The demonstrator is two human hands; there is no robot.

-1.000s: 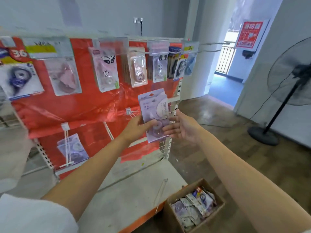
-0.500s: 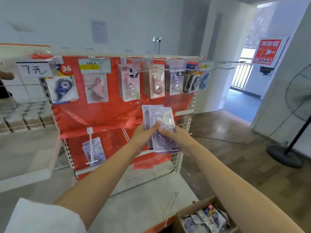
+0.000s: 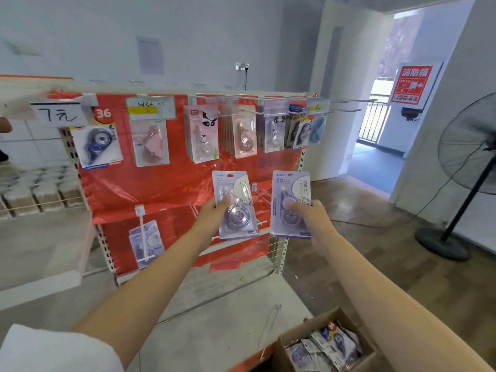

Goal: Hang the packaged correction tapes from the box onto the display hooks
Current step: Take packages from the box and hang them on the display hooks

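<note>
1. Box (image 3: pixel 326 345): on the floor at lower right, open, with more packs inside.
2. Right hand (image 3: pixel 312 217): grips one lilac pack (image 3: pixel 291 204) by its lower half, held upright, apart from the other.
3. Left hand (image 3: pixel 213 217): grips a second pack (image 3: pixel 236 205) the same way, in front of the rack.
4. Hook (image 3: pixel 259 197): bare wire between the two packs. Best to hang one pack at a time, lining its top hole up with the hook tip and then sliding it back.
5. Rack (image 3: pixel 150 189): top row already hung.

Left hand (image 3: pixel 212 216) grips one purple tape pack (image 3: pixel 236 205), right hand (image 3: pixel 311 218) grips another (image 3: pixel 291 205), both upright before red rack (image 3: pixel 161 189); box (image 3: pixel 327 347) at 5 o'clock.
</note>
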